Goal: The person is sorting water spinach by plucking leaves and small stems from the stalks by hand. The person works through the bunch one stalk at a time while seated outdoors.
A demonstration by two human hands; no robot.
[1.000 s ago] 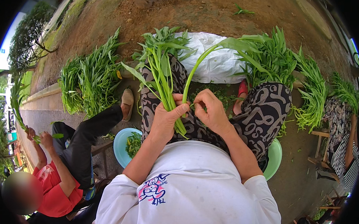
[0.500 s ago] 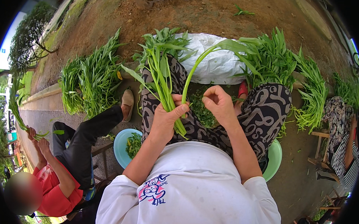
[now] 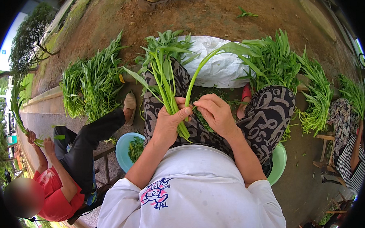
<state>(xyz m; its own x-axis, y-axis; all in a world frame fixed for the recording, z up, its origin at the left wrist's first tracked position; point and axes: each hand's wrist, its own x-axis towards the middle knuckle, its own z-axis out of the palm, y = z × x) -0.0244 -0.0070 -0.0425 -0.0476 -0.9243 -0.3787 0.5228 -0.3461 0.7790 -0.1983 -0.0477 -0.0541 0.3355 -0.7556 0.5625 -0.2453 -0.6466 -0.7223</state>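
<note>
My left hand (image 3: pixel 170 121) is closed round a bunch of long green water spinach stems (image 3: pixel 164 88), their cut ends poking out below the fist. One longer water spinach stem (image 3: pixel 194 80) stands apart between the thumb and fingers of that hand and arches to the right, its leafy tip reaching over a white sack (image 3: pixel 217 72). Beside that stem, my right hand (image 3: pixel 217 115) is closed in a pinch, thumb and forefinger on a small green shoot at its lower part. The fingers of the left hand are partly hidden behind the stems.
Leafy heaps lie at left (image 3: pixel 96 79), at right (image 3: pixel 278 63) and farther right (image 3: pixel 315 95). A pale blue basin (image 3: pixel 125 152) with greens and a green basin (image 3: pixel 280 163) flank my lap. A person in red (image 3: pixel 61 194) handles stems at left; another in stripes (image 3: pixel 357 170) sits at right.
My right hand has moved left and down to the single stem and now pinches at its side. The left hand and its bunch have barely shifted.
</note>
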